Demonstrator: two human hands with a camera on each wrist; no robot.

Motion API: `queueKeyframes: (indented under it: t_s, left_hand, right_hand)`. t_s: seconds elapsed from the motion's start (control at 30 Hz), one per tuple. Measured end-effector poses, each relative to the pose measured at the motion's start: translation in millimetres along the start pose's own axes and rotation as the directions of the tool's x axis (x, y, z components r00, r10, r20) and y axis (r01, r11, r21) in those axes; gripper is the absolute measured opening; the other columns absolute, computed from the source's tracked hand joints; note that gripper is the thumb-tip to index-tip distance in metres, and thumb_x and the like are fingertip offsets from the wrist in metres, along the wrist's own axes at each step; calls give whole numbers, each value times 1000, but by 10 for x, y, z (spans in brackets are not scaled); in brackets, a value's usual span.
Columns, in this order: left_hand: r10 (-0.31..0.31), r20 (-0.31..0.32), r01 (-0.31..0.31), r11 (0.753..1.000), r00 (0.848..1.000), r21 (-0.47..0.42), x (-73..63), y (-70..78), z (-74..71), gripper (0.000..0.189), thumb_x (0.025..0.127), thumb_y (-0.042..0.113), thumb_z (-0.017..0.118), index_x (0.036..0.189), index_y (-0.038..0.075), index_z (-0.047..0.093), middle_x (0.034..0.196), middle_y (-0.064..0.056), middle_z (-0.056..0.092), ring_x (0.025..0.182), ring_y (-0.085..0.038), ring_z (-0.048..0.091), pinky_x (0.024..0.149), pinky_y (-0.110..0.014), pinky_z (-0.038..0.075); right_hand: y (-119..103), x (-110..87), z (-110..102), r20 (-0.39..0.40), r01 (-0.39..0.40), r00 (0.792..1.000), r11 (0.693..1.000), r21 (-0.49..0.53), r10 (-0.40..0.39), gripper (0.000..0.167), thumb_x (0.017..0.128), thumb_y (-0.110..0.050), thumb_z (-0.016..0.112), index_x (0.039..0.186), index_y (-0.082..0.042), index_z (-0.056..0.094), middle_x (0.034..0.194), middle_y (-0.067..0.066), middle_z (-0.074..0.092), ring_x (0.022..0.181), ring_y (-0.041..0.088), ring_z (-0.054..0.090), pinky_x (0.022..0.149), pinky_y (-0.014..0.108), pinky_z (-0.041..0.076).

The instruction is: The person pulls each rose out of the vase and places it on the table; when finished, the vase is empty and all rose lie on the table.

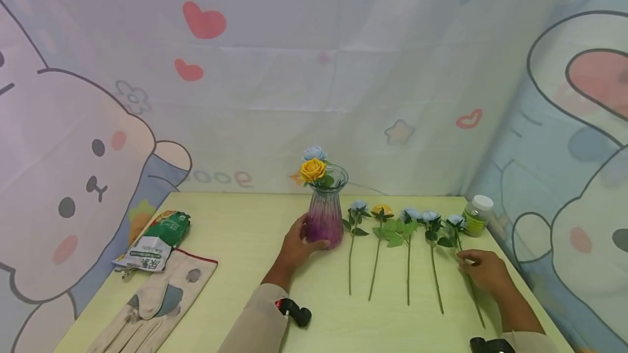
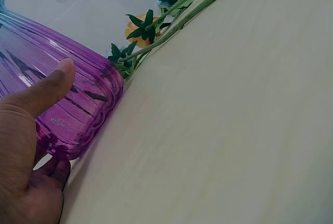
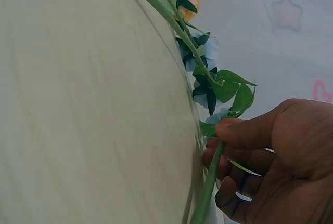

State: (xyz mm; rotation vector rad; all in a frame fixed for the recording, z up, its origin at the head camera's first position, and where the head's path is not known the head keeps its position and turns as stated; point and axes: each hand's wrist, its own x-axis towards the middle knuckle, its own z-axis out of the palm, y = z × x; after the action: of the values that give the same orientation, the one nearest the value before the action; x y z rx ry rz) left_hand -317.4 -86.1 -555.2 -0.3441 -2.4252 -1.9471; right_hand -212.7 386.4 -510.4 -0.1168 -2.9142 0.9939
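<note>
In the head view a glass vase, clear at the top and purple below, stands upright holding a yellow rose and a light blue rose. My left hand grips its lower part; the left wrist view has the thumb across the purple glass. At the right, my right hand pinches the green stem of the rightmost blue rose between thumb and fingers, just below its leaves. Between the hands, more stemmed roses lie side by side, among them a yellow one and a blue one.
A white-capped jar stands at the back right corner, close behind the rightmost rose. On the left lie a green and white packet and a pair of pale work gloves. Printed cloth hangs behind the table.
</note>
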Motion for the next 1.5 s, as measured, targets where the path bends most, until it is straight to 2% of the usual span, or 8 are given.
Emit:
queueKeyframes:
  t_s: [0.37,0.5,0.7,0.93,1.07,1.17,1.33,1.5]
  left_hand:
    - [7,-5,-7,1000,1000,-3,-11,-1,-7,104,87,24,95,170,6,34,171,-22,45,159,-46,45,132,-58,37]
    - [11,-4,-11,1000,1000,-5,-11,-9,-7,103,87,23,94,170,5,34,170,-22,45,158,-46,45,132,-59,38]
    - [3,-4,-3,1000,1000,-12,-30,2,-7,104,87,23,95,170,6,34,171,-22,45,159,-45,44,132,-58,38]
    - [-13,-11,13,1000,1000,-15,-56,3,-17,105,87,24,95,170,7,34,172,-21,43,160,-44,43,133,-57,37]
    - [-15,-13,14,1000,1000,-12,-70,-22,-8,105,86,23,95,170,6,34,172,-21,44,160,-45,44,133,-57,37]
    - [7,-7,-7,1000,1000,-7,-70,-42,11,106,86,23,96,170,4,34,171,-23,44,159,-46,44,132,-59,38]
    - [31,-1,-31,999,1000,-15,-59,-34,38,109,86,23,96,171,4,31,172,-23,42,160,-46,42,132,-60,36]
    - [26,-8,-26,1000,1000,-11,-61,17,25,117,85,26,97,173,6,23,176,-21,36,163,-45,37,133,-62,34]
  right_hand:
    - [14,11,-59,37,3,999,1000,19,-4,43,106,-21,72,140,6,69,144,42,60,121,58,67,81,51,66]
    - [56,18,-86,42,16,999,998,57,-18,45,104,-19,75,141,6,68,141,40,63,113,48,73,80,47,66]
    - [70,31,-78,33,13,999,997,72,-15,45,101,-12,77,141,7,67,125,34,73,90,22,74,69,35,60]
    - [54,26,-44,40,-26,999,992,124,22,46,103,-12,75,143,8,65,116,31,75,80,16,69,62,33,57]
    - [65,8,-45,43,-32,999,990,141,26,45,103,-12,74,144,7,66,136,35,70,79,13,69,61,32,56]
    - [78,-18,-78,42,-40,999,988,146,34,47,104,-13,74,145,6,65,137,34,71,76,13,69,60,33,56]
    - [25,-40,-191,11,-33,999,997,73,32,50,106,-18,72,148,8,61,107,27,79,78,22,69,60,35,53]
    - [-175,-59,-205,-176,0,984,1000,-25,-5,48,106,-21,72,143,8,65,130,37,70,96,45,72,64,41,57]
